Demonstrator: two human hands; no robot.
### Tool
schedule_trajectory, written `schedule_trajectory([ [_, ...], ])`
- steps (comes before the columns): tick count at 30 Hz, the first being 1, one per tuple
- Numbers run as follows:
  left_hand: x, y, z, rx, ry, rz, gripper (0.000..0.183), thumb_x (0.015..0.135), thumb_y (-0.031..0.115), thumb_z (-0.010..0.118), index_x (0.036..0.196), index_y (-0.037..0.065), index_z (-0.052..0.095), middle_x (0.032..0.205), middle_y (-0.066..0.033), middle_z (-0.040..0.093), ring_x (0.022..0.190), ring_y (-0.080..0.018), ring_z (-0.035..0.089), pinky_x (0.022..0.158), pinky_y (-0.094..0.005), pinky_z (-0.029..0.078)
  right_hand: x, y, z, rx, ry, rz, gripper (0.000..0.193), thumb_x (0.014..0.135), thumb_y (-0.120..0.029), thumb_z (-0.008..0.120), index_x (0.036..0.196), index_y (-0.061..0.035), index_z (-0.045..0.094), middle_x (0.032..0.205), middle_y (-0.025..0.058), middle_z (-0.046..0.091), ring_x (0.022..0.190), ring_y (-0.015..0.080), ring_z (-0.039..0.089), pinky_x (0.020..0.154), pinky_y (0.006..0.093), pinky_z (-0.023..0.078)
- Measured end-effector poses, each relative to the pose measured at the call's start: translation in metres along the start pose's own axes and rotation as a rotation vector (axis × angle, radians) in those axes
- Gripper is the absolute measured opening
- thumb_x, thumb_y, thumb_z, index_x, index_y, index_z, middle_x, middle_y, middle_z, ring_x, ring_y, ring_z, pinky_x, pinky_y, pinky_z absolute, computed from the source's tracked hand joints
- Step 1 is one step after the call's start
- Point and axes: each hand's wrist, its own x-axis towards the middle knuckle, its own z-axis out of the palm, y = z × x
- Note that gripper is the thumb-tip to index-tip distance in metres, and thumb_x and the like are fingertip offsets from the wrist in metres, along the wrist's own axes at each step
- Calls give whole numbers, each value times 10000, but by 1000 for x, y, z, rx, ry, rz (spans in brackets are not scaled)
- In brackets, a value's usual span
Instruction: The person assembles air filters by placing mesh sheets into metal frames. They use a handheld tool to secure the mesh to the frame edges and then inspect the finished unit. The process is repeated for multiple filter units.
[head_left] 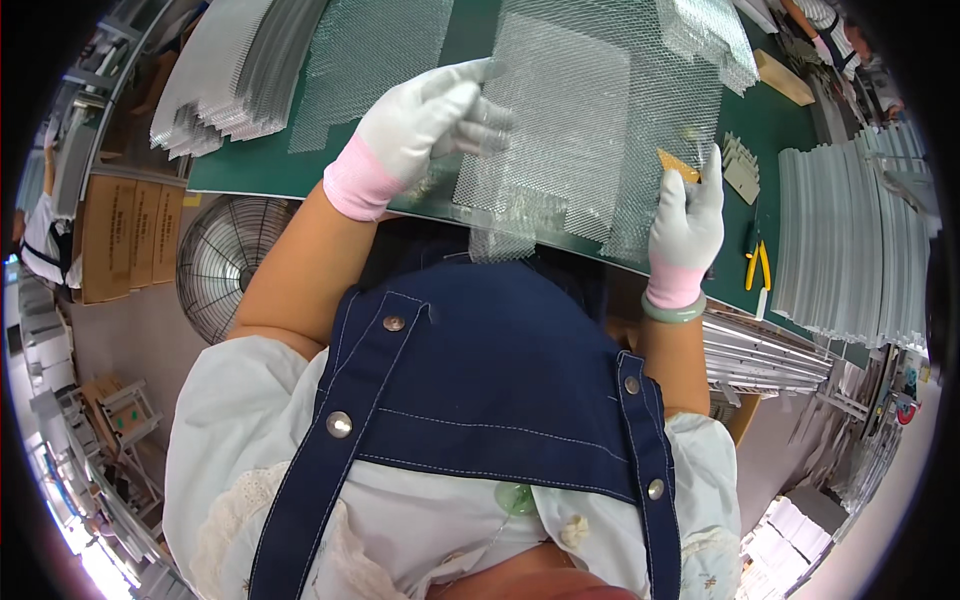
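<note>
A sheet of fine silvery wire mesh (590, 120) lies over the near edge of a green table (780, 130). My left hand (425, 125), in a white glove with a pink cuff, grips the mesh at its left edge, fingers curled over it. My right hand (688, 225), gloved the same and with a pale green bangle at the wrist, pinches the mesh at its right edge. A small tan wedge-shaped piece (677, 164) sits just above my right fingertips. I wear a dark blue apron.
More mesh sheets (370, 60) and a stack of folded mesh (225, 85) lie on the table's left. Stacked pale metal strips (850, 240) sit right, with yellow-handled pliers (757, 265) and small grey pieces (742, 170). A floor fan (225, 255) and cardboard boxes (125, 235) stand at left.
</note>
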Motion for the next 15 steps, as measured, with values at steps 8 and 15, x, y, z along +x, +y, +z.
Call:
schedule_trajectory([
  [8,43,-55,8,1202,331,238,631,907,365,652,1387,18,433,884,-182,669,808,-333,670,740,-409,543,8,15,44,-640,-288,133,687,976,-434,511,1471,5,324,901,225,697,813,395,684,706,487,533],
  [15,62,-86,1,1376,285,98,701,917,416,625,1445,37,363,987,-221,681,892,-387,673,761,-469,542,12,23,66,-781,-465,297,678,985,-437,487,1463,14,319,901,201,713,805,384,698,703,485,545],
])
